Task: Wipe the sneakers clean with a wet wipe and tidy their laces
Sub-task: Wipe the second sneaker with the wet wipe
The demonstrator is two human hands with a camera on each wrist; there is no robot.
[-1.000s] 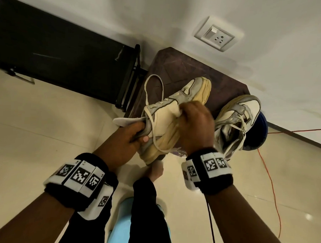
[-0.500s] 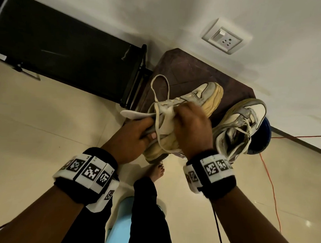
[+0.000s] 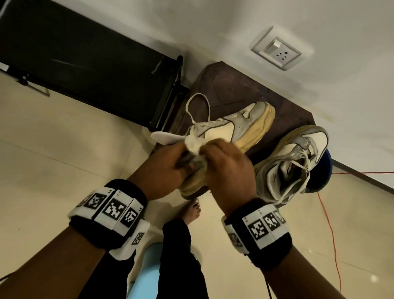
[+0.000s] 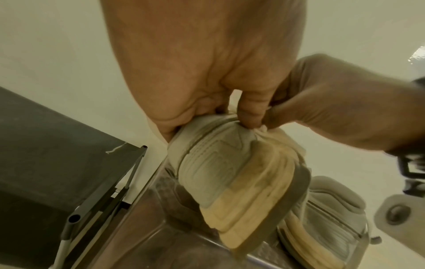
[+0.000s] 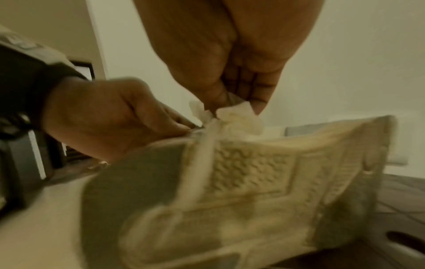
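Sneaker (image 3: 235, 130) being gripped at the heel by left hand (image 3: 161, 168), just beside second sneaker (image 3: 290, 162); right hand (image 3: 229, 171) pinching wet wipe (image 3: 195, 144) against it.

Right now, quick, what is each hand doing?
Left hand: closed, gripping the heel end of the lifted sneaker.
Right hand: closed, pinching a crumpled wet wipe against that sneaker.
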